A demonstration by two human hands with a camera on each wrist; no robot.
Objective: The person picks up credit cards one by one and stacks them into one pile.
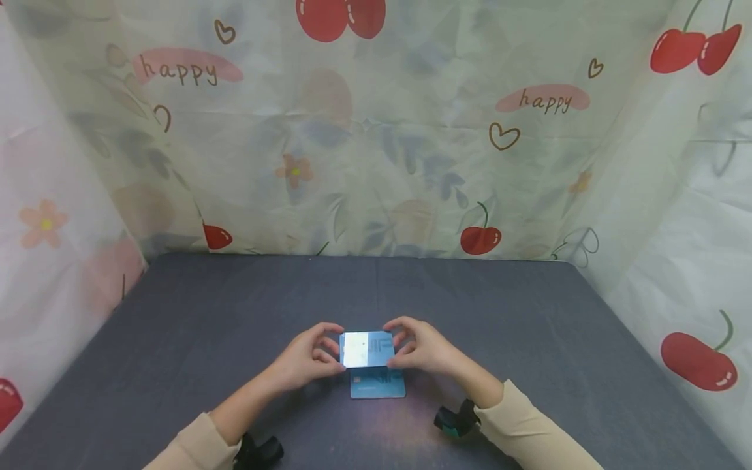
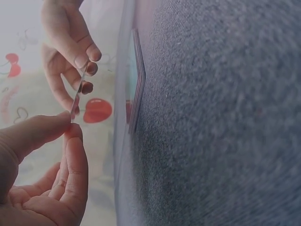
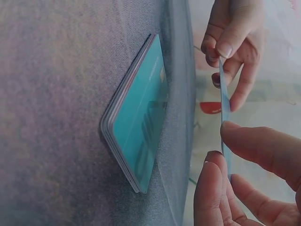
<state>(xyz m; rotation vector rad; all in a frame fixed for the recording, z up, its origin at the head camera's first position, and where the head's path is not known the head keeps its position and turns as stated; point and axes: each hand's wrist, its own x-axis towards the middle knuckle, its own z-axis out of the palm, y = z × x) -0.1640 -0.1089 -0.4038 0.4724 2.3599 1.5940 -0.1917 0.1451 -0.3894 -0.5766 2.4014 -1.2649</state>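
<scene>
A light blue plastic card is held level with a bright glare on its left half. My left hand pinches its left edge between thumb and fingers, and my right hand pinches the right edge. Below it, a neat stack of blue cards lies on the dark tabletop, partly hidden by the held card in the head view. The right wrist view shows several cards in the stack, the top one teal with a chip. Edge-on, the held card looks thin and stands apart from the stack.
The dark grey cloth-covered table reaches back to a curtain printed with cherries and hearts, which also hangs along both sides. Black wrist devices sit under both cuffs, close to the table.
</scene>
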